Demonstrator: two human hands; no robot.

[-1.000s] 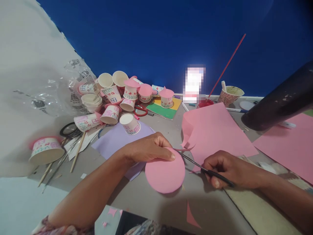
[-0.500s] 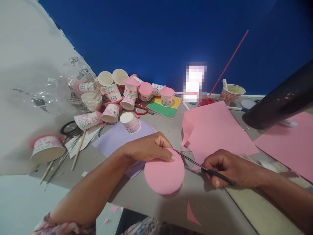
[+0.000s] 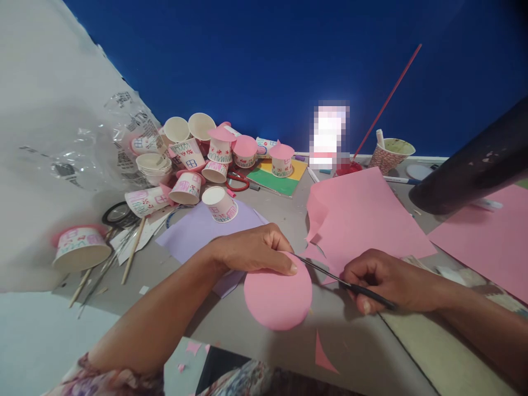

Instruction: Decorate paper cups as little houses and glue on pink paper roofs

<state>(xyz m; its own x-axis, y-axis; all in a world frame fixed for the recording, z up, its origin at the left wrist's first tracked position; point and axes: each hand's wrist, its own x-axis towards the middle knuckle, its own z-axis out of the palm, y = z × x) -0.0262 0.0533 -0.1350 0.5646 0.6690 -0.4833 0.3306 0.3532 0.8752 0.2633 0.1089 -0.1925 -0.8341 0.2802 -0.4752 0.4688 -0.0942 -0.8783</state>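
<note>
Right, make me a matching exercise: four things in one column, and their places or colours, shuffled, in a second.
Things
1. pink circle
2. black-handled scissors
3. purple paper
4. wall

Places or colours
A. in the right hand
B. blue
C. in the left hand
D. beneath an upturned cup

Pairs: 1-C; 2-A; 3-D; 4-B

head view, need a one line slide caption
The left hand holds a pink paper disc while the right hand holds scissors at its edge, decorated paper cups behind.
</note>
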